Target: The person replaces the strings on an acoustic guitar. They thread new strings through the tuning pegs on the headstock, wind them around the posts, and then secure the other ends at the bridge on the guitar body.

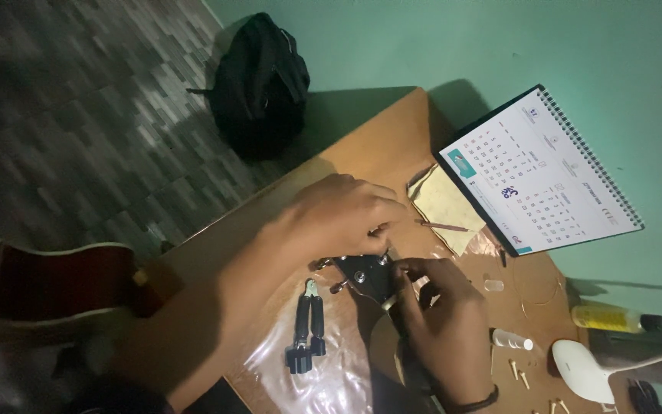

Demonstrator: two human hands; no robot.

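At the far left the red-brown body of a guitar (47, 284) lies in shadow, its neck hidden under the person's left arm. Behind it, on the tiled floor, a black backpack (260, 84) leans against the green wall. On the wooden surface (381, 146), a black plier-like tool (308, 326) lies on a sheet of clear plastic (323, 376), just left of the guitar's black headstock (369, 274). The headstock rests near the middle of the surface, with silver tuning pegs showing along its edges. The left hand (339, 215) arches over the top of the headstock, fingers curled down and pinching at something small by the pegs. The right hand (446, 322) grips the headstock from below, fingers wrapped around its right edge. Past the hands lies a yellow cloth (442, 207) with a thin brown stick (442, 225) on it, then a spiral-bound desk calendar (542, 172) standing tilted. Lower right sit small pale pegs (519, 374), a coiled wire (542, 290), a yellow tube (603, 318) and a white lamp (584, 369).
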